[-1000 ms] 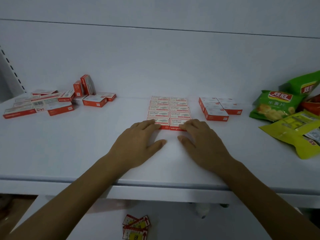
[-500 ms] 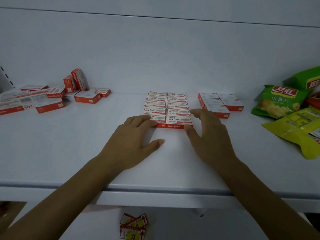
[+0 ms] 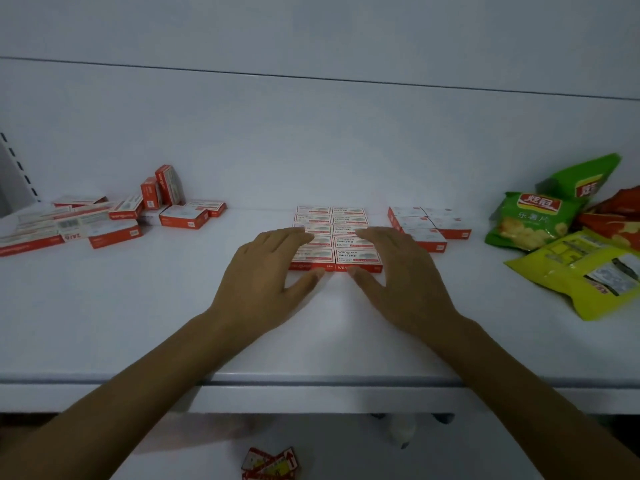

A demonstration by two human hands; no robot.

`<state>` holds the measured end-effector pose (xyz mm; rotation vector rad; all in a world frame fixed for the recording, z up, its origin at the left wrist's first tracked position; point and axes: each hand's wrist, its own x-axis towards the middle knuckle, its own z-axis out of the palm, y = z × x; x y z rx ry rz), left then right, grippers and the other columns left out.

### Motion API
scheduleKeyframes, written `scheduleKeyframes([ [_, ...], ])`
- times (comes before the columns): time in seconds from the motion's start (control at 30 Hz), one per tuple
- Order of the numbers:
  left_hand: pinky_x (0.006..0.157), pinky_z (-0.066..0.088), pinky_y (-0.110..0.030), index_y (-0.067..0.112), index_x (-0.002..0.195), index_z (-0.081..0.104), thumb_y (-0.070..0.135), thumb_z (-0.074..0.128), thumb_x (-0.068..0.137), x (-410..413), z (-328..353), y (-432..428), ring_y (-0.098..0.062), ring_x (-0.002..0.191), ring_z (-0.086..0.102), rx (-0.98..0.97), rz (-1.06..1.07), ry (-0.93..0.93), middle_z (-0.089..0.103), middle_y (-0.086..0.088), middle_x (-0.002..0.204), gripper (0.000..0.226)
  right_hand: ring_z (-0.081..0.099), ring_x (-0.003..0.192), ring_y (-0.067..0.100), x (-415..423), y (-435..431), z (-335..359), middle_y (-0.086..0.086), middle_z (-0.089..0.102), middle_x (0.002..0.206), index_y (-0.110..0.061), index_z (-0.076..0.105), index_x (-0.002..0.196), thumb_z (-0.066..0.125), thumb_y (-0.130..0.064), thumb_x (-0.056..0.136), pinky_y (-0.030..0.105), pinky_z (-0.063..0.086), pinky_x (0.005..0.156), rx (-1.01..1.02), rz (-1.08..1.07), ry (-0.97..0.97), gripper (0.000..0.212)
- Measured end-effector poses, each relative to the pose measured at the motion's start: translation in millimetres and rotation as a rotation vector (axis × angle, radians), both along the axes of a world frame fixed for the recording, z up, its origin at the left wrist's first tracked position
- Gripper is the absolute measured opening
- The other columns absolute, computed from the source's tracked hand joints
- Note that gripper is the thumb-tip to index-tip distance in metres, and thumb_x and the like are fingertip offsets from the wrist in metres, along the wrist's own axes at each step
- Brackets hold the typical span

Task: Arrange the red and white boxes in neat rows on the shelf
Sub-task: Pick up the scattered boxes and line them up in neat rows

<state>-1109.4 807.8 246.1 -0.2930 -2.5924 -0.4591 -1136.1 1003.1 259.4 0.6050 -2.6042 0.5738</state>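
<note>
Small red and white boxes lie in a tidy two-column block (image 3: 349,220) at the middle of the white shelf (image 3: 173,323). My left hand (image 3: 266,275) lies flat over the block's left column, thumb at the front edge. My right hand (image 3: 398,271) covers the block's right side, thumb touching the front box. A second small group of boxes (image 3: 429,225) sits just right of the block. A loose jumble of boxes (image 3: 114,216) lies at the left, two of them standing on end.
Green and yellow snack bags (image 3: 540,223) are piled at the shelf's right end, a red bag (image 3: 616,216) behind them. Below the shelf's front edge (image 3: 311,386), red and white cards (image 3: 270,464) lie on a lower surface.
Both hands have slid forward from the block's front edge onto the top and sides of the boxes. The block looks squarer than before.
</note>
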Motion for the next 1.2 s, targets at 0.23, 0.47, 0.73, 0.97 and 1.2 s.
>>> scheduleKeyframes([
  [0.23,0.109,0.016,-0.040,0.024,0.143,0.033,0.058,0.043,0.083,1,30,-65,-0.021,0.138,0.031,-0.051,0.026,0.073,0.031,0.002,0.151,0.069,0.044,0.123,0.015,-7,-70,28,-0.004,0.045,0.138,-0.022,0.041,0.133,0.056,-0.043,0.087,0.024,0.028,0.098,-0.030,0.128,0.023,0.054],
  [0.47,0.106,0.025,-0.041,0.024,0.139,0.040,0.062,0.040,0.085,23,24,-170,-0.022,0.133,0.040,-0.087,0.125,0.046,0.042,0.002,0.145,0.066,0.053,0.117,0.019,-7,-182,16,0.001,0.054,0.133,-0.018,0.048,0.131,0.059,-0.047,0.083,0.035,0.043,0.100,-0.016,0.314,-0.025,0.057],
  [0.73,0.106,0.036,-0.043,0.024,0.138,0.040,0.056,0.046,0.084,42,18,-271,-0.020,0.132,0.041,-0.050,0.226,0.030,0.044,0.002,0.143,0.063,0.041,0.131,0.017,-22,-284,17,0.000,0.046,0.141,-0.017,0.042,0.137,0.061,-0.039,0.085,0.024,0.030,0.104,0.008,0.494,-0.140,0.059],
  [0.97,0.098,0.041,-0.039,0.019,0.137,0.042,0.061,0.035,0.084,20,22,-315,-0.023,0.126,0.044,-0.140,0.122,0.019,0.048,-0.002,0.139,0.068,0.042,0.130,0.019,-27,-333,7,-0.002,0.044,0.143,-0.022,0.037,0.140,0.055,-0.044,0.088,0.034,0.032,0.109,0.240,0.436,-0.111,0.059],
  [1.2,0.091,0.044,-0.040,0.017,0.129,0.050,0.049,0.047,0.087,-23,9,-307,-0.022,0.113,0.051,-0.067,-0.049,0.020,0.057,-0.002,0.125,0.052,0.051,0.109,0.015,-37,-320,-1,-0.004,0.056,0.123,-0.026,0.048,0.130,0.051,-0.062,0.080,0.022,0.034,0.087,0.108,0.310,-0.042,0.062],
])
